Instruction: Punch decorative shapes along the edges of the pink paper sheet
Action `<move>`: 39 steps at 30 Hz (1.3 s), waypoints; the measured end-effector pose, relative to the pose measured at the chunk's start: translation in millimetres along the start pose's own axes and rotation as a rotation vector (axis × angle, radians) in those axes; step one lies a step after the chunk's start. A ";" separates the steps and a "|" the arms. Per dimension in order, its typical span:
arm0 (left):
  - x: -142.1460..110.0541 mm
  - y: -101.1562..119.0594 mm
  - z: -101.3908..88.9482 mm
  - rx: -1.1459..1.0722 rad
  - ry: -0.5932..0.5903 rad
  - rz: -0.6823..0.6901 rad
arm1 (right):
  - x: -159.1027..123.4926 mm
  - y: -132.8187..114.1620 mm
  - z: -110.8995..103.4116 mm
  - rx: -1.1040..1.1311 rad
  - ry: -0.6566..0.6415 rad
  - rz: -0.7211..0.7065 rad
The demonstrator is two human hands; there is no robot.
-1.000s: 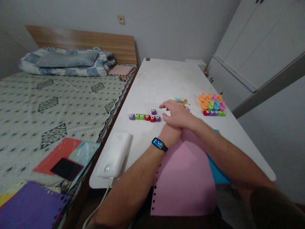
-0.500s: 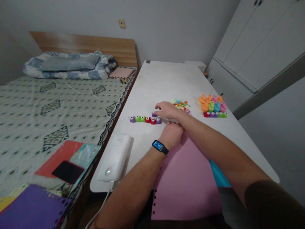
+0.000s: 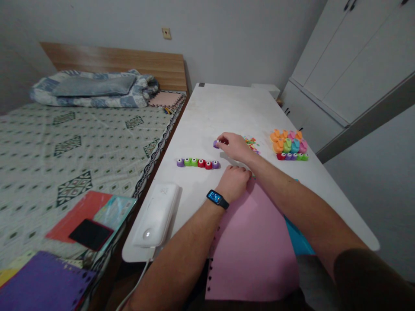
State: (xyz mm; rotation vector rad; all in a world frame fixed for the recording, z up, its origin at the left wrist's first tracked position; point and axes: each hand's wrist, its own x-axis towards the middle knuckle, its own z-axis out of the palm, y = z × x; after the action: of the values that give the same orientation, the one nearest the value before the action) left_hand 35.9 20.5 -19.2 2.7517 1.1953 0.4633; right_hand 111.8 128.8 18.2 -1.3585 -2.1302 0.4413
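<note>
My right hand is closed, with thumb and fingers pinching a small purple craft punch that has a white top. It is over the table behind a row of similar punches in purple, green and red. My left hand, wearing a black smart band at the wrist, is curled closed at the top end of a pink paper sheet. Small dark holes run along the sheet's left edge, and its near part hangs over the table's front. My right forearm crosses above the sheet's far corner.
Multicoloured paper bits lie partly behind my right hand. On the right sit orange, pink, green and blue punches with a row of smaller ones. A white power bank with a cable lies left. A bed adjoins the table.
My right hand has lifted away from the near row, moving back and to the right with the purple punch between its fingers. My left hand and the pink sheet have barely moved.
</note>
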 end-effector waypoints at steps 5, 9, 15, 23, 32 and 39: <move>-1.0 -0.6 -4.1 -0.005 0.004 -0.014 | -33.0 24.1 -33.0 0.206 0.078 0.069; -1.1 -2.9 -3.5 -0.019 -0.002 -0.020 | -65.9 45.3 -53.9 0.311 0.097 0.119; -0.9 -4.1 -6.4 -0.066 -0.001 -0.047 | -111.0 63.6 -73.3 0.359 0.083 0.195; -0.2 -8.9 -7.1 -0.127 0.026 -0.080 | -137.7 84.5 -64.7 0.548 0.021 0.290; -0.2 -14.6 -3.1 -0.204 0.086 -0.083 | -142.7 90.3 -63.6 0.608 -0.004 0.278; -0.8 -15.8 -2.1 -0.255 0.107 -0.100 | -144.6 90.6 -66.9 0.487 -0.029 0.266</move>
State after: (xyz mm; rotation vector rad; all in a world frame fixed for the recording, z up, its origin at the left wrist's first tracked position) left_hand 23.7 30.6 -20.9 2.4684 1.1965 0.7055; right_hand 264.8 35.5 -20.6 -1.3439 -1.7079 1.0161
